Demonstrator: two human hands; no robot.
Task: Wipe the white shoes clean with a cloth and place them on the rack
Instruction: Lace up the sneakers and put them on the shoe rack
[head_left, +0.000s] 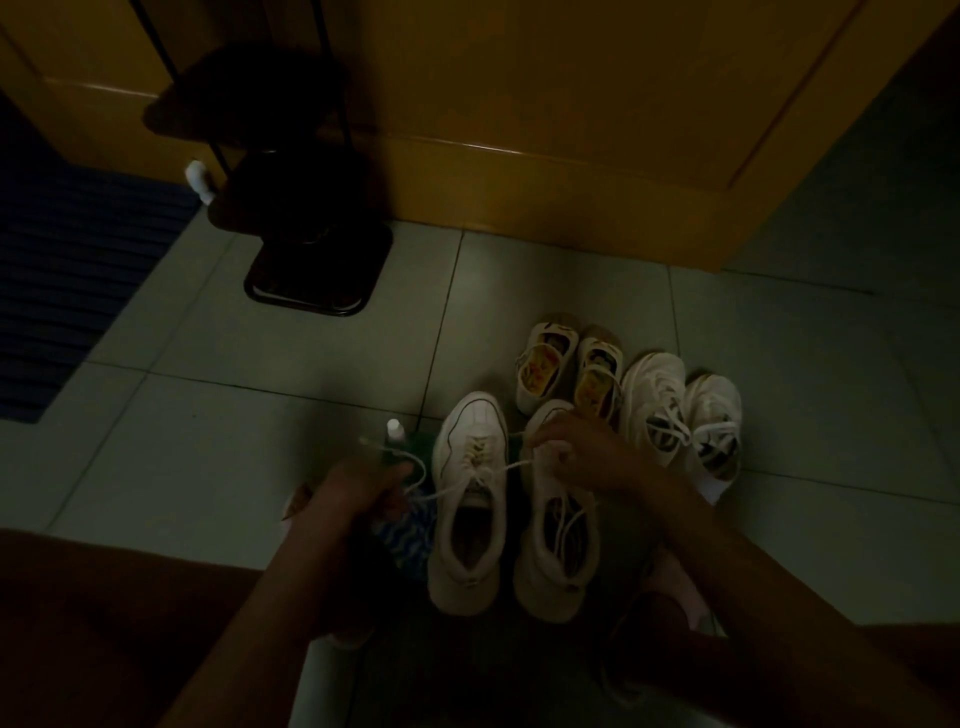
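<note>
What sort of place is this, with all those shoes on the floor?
Probably a home entryway: a tiled floor, a wooden door, a mat, and shoes near a dark rack.

No text, brand, number or sign can be read in this dim view; the insoles of the small shoes (540, 371) carry a yellow and red print, too blurred to tell whether it holds letters; the white-capped bottle (396, 432) is too dark and small for any label wording to be made out; the dark stripes on the tongues of the far-right sneakers (667, 434) form no legible mark.
</note>
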